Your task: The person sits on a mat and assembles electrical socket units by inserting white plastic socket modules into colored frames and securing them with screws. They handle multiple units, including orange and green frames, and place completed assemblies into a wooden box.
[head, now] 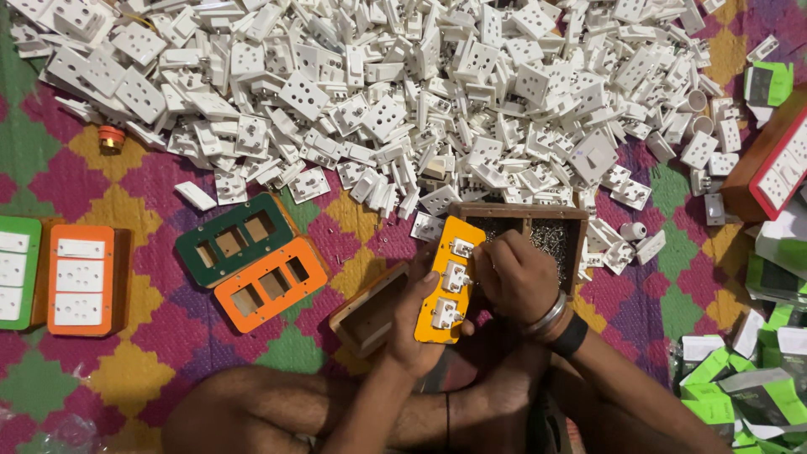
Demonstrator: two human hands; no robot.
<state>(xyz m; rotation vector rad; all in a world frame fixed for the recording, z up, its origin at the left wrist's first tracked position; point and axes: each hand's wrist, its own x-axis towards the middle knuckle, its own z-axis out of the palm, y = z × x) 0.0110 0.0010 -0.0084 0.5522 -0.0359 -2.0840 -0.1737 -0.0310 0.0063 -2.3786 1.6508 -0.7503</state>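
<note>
Wooden box (580, 220): open, holds small screws (551, 240). Yellow plate (450, 282): three white sockets fitted, tilted upright just before the box, gripped from beneath by left hand (412, 324). Right hand (513, 273): fingers pinched together against the plate's edge. Behind the box: heap of white sockets (403, 84). Left of the box: empty wooden case (370, 309), orange frame (269, 286), green frame (234, 240).

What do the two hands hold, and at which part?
Left hand grips the yellow rectangular plate with white sockets along its left edge; right hand touches its right side.
</note>
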